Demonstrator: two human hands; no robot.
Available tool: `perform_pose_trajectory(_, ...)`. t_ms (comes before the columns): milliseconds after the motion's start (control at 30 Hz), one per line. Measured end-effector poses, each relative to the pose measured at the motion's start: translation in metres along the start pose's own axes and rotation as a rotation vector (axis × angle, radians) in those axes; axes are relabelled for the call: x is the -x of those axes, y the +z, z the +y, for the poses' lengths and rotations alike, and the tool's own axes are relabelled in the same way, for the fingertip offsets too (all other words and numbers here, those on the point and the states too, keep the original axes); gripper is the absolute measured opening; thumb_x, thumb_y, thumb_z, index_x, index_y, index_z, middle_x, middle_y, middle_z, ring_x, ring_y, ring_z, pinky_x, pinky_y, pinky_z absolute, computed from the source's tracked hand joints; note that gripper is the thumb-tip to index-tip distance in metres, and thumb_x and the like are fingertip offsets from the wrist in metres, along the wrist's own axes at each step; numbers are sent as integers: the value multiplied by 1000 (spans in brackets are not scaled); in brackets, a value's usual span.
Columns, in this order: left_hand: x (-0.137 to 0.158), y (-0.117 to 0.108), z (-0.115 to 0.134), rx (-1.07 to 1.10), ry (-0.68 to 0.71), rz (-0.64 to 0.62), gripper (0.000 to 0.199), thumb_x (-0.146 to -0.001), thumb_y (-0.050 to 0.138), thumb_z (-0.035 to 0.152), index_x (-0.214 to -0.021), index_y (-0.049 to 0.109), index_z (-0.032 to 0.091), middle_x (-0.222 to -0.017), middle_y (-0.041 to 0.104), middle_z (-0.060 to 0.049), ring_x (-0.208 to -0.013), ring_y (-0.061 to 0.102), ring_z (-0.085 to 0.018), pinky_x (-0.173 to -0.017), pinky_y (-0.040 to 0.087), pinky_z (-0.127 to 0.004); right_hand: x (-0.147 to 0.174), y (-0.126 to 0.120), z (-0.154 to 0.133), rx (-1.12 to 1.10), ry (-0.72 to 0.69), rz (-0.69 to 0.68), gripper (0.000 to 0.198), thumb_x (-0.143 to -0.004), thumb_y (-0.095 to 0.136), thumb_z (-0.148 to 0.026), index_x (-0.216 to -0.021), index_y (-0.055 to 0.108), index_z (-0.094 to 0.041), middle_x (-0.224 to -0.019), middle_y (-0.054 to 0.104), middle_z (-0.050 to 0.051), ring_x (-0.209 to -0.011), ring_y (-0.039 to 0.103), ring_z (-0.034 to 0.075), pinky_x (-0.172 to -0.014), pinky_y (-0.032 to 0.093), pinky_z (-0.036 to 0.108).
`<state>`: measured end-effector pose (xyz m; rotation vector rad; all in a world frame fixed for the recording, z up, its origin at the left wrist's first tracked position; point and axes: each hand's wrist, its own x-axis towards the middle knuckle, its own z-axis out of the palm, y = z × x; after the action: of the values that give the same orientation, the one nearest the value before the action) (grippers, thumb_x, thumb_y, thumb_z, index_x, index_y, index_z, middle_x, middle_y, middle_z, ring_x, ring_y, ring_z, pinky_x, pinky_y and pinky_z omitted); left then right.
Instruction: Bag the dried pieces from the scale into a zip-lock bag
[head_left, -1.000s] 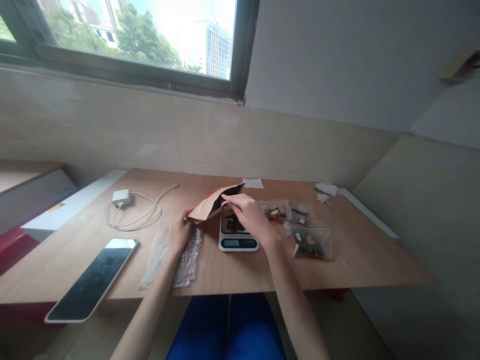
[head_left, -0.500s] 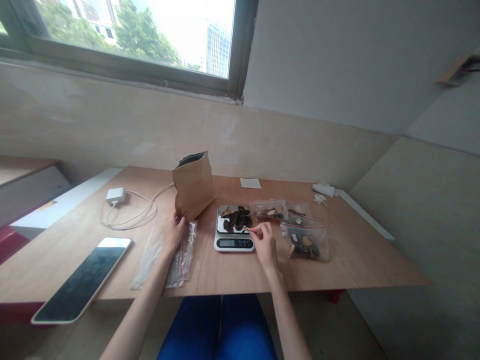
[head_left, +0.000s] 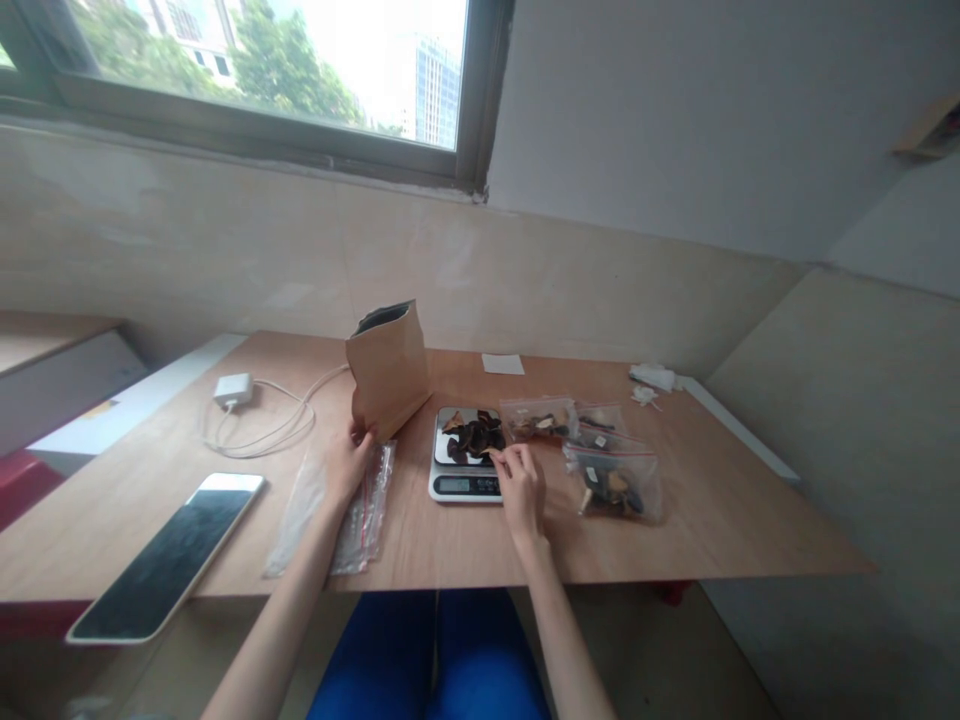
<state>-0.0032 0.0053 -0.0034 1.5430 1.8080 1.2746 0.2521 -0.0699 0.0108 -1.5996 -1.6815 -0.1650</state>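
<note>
A small digital kitchen scale [head_left: 453, 489] lies in the middle of the table with dark, curled dried slices [head_left: 475, 434] heaped on its plate. At the plate's right front edge my right hand [head_left: 523, 488] is closed in a pinch on a thin, pale-edged dried slice [head_left: 493, 453]. To the left of the scale, an open brown paper bag [head_left: 390, 372] stands upright. My left hand [head_left: 351, 462] grips its lower left corner, fingertips partly behind the paper. Under that wrist lie flat clear zip bags [head_left: 375, 510] with red seals.
Filled zip bags of dried pieces [head_left: 616, 490] lie right of the scale. A smartphone [head_left: 169, 560] rests at the left front edge. Behind it are a white charger [head_left: 233, 390] and cable. A white paper slip [head_left: 502, 364] and crumpled white scraps [head_left: 651, 378] lie along the back.
My right hand has shifted slightly left and up over the scale's plate, and its pinched slice is now close to the heap. My left hand stays at the paper bag.
</note>
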Motion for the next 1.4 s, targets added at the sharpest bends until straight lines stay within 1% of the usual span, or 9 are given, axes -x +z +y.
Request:
perform_pose_trajectory(233, -1, 0, -3, -47, 14, -4, 45, -76, 44, 45, -105, 58, 14, -100, 67, -13, -90, 63, -27, -77, 47, -36, 8, 0, 9, -121, 48, 32, 20, -89, 46, -27, -80, 62, -19, -84, 57, 7, -79, 55, 19, -75, 44, 33)
perform_pose_trajectory(400, -1, 2, -2, -70, -9, 23, 41, -78, 41, 43, -103, 58, 15, -101, 67, -13, -90, 63, -26, -78, 47, -35, 12, -5, 7, -279, 93, 192, 15, -88, 47, -28, -83, 58, -18, -82, 56, 7, -78, 54, 18, -71, 46, 32)
perform_pose_trajectory(533, -1, 2, -2, -66, -33, 62, 36, -78, 41, 41, -98, 58, 15, -96, 67, -13, -88, 63, -26, -75, 47, -36, 14, -10, 10, -335, 200, 332, 12, -86, 47, -29, -87, 52, -18, -85, 57, 9, -76, 54, 18, -67, 46, 31)
perform_pose_trajectory(667, -2, 3, -5, -33, -51, 178, 36, -75, 48, 41, -99, 54, 15, -96, 63, -12, -89, 61, -26, -77, 46, -39, 17, -9, 17, -405, 343, 355, 12, -83, 47, -30, -85, 48, -18, -89, 62, 10, -78, 57, 18, -69, 47, 31)
perform_pose_trajectory(833, 1, 3, -3, -55, 126, 436, 50, -70, 56, 39, -110, 46, 11, -111, 51, -16, -99, 52, -26, -89, 41, -45, 18, -3, 23, -429, 448, 365, 18, -78, 50, -37, -80, 47, -19, -81, 63, 7, -72, 57, 17, -67, 46, 30)
perform_pose_trajectory(1000, 12, -4, 10, -47, 389, 642, 15, -79, 45, 24, -91, 50, 16, -89, 55, -9, -82, 52, -20, -74, 43, -36, 18, -1, 26, -463, 489, 326, 27, -80, 48, -44, -85, 51, -17, -77, 60, 6, -67, 55, 16, -65, 44, 30)
perform_pose_trajectory(1233, 26, -13, 25, -42, 821, 746, 13, -82, 44, 17, -73, 54, 19, -72, 57, -3, -69, 53, -15, -68, 42, -31, 18, -3, 27, -458, 540, 301, 37, -81, 44, -51, -89, 54, -15, -85, 64, 11, -74, 59, 20, -69, 44, 32)
perform_pose_trajectory(1333, 28, -14, 42, 21, 934, 804, 15, -82, 45, 15, -70, 53, 20, -68, 55, -2, -65, 52, -14, -65, 40, -29, 18, -2, 29, -467, 531, 309, 38, -82, 42, -51, -89, 53, -15, -86, 64, 12, -78, 60, 21, -71, 45, 33)
perform_pose_trajectory(1400, 29, -16, 58, 111, 924, 856, 13, -81, 45, 18, -70, 49, 20, -67, 53, -1, -64, 51, -14, -64, 40, -29, 19, -1, 30, -458, 528, 311, 36, -82, 40, -49, -90, 53, -16, -86, 64, 12, -79, 61, 22, -71, 46, 34)
